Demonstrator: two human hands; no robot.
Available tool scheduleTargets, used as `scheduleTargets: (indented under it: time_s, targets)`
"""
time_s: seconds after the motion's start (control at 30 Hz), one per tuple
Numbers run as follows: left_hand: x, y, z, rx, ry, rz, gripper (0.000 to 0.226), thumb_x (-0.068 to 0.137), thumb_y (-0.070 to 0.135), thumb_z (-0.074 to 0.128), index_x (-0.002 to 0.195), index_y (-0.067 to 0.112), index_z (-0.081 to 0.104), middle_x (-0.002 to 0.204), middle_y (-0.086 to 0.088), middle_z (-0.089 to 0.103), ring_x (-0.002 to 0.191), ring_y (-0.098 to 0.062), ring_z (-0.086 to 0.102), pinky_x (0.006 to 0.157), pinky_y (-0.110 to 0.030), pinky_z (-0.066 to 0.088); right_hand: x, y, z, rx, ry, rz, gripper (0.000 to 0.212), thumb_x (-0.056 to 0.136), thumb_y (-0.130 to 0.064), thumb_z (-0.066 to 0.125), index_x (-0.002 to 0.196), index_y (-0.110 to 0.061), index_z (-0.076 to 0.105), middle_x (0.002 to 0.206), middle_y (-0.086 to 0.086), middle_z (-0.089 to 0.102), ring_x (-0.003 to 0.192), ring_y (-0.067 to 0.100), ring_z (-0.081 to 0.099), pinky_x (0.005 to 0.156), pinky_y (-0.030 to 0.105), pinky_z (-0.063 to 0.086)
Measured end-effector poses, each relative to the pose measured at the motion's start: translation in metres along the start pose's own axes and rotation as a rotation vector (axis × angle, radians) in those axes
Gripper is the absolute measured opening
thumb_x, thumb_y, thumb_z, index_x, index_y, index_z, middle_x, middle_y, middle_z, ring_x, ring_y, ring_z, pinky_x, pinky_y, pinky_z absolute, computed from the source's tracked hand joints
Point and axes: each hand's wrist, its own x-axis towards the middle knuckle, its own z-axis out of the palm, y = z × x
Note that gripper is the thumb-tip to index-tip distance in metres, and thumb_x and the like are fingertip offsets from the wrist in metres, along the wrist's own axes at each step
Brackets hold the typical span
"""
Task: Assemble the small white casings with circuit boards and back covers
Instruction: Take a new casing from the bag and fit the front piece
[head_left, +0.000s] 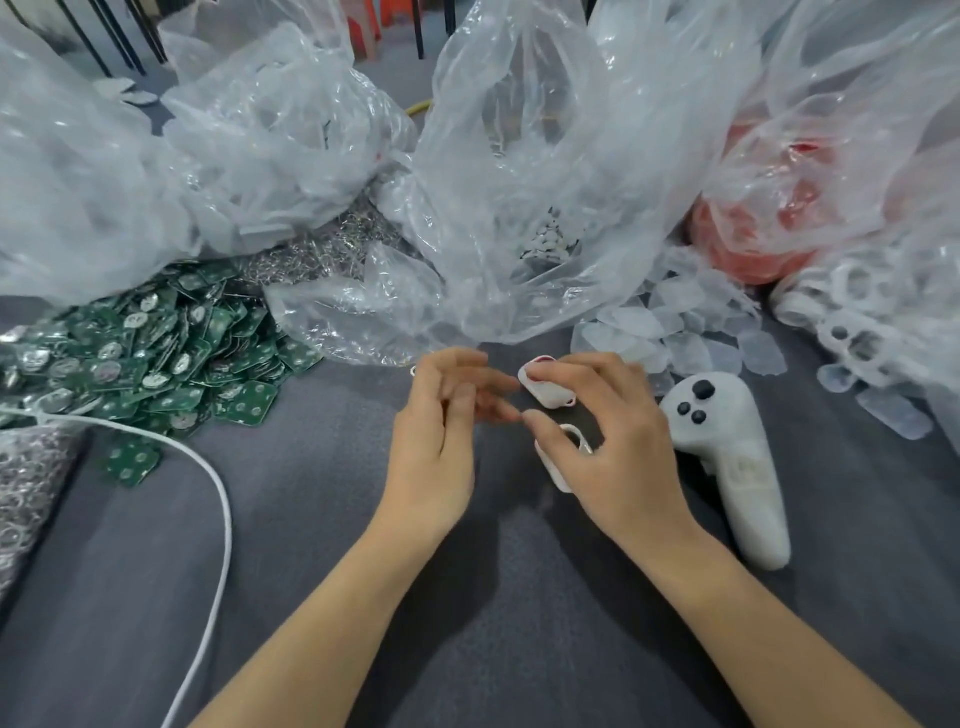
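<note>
The left hand (436, 441), fingers loosely spread, faces the right hand (613, 457), whose fingertips pinch a white casing (550, 392) above the middle of the grey cloth (311, 519), circuit boards (156, 353) heaped by its left edge.

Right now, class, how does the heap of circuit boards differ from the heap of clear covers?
The circuit boards are green with silvery discs; the clear covers are pale and see-through. The circuit boards lie left of the left hand; the clear covers lie on the right, beyond the white controller. Both are loose heaps on the grey cloth.
</note>
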Motion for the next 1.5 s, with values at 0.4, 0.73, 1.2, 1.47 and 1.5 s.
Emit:
scheduleTargets:
  time_s: [0.4, 0.73, 1.2, 1.47, 1.5]
  targets:
    - [-0.006, 0.007, 0.002, -0.306, -0.249, -0.12, 0.055, 0.096, 0.006, 0.031, 0.144, 0.033, 0.024, 0.131, -0.008, 0.061, 0.107, -0.012, 0.064, 0.078, -0.014, 0.048, -0.001, -0.004, 0.004, 0.038, -0.06, -0.205, 0.015, 0.079, -0.012, 0.075, 0.092, -0.006, 0.072, 0.089, -0.003, 0.068, 0.084, 0.022, 0.055, 0.078, 0.031, 0.049]
    - [-0.005, 0.007, 0.005, -0.196, -0.097, -0.169, 0.018, 0.086, 0.024, 0.06, 0.085, 0.008, 0.068, 0.075, -0.005, 0.074, 0.07, -0.016, 0.072, 0.065, -0.02, 0.055, 0.007, 0.007, -0.009, 0.117, -0.128, 0.057, 0.013, 0.085, -0.02, 0.064, 0.081, -0.008, 0.068, 0.073, -0.005, 0.06, 0.067, 0.004, 0.046, 0.065, 0.013, 0.037]
    - [-0.007, 0.006, 0.004, 0.106, -0.111, -0.179, 0.038, 0.075, 0.029, 0.079, 0.106, 0.036, 0.058, 0.096, 0.011, 0.07, 0.09, -0.002, 0.066, 0.08, -0.013, 0.048, 0.015, 0.014, -0.025, 0.138, -0.196, 0.053, 0.027, 0.075, -0.006, 0.079, 0.1, -0.008, 0.07, 0.09, 0.001, 0.071, 0.08, 0.007, 0.064, 0.08, 0.014, 0.049]
    - [-0.012, 0.006, 0.007, 0.658, -0.369, 0.017, 0.106, 0.069, 0.045, 0.078, 0.143, 0.047, 0.002, 0.116, 0.035, 0.053, 0.116, 0.003, 0.04, 0.101, -0.007, 0.014, 0.014, 0.031, -0.042, 0.091, -0.403, 0.196, 0.025, 0.074, -0.011, 0.079, 0.097, -0.018, 0.072, 0.089, -0.008, 0.063, 0.081, 0.004, 0.059, 0.076, 0.015, 0.046]
    - [-0.011, 0.005, 0.006, 0.655, -0.374, 0.027, 0.103, 0.071, 0.042, 0.078, 0.148, 0.039, 0.009, 0.116, 0.045, 0.047, 0.117, 0.005, 0.04, 0.104, -0.011, 0.015, 0.013, 0.03, -0.041, 0.103, -0.421, 0.213, 0.025, 0.074, -0.012, 0.079, 0.097, -0.018, 0.072, 0.088, -0.008, 0.062, 0.08, 0.004, 0.059, 0.075, 0.015, 0.046]
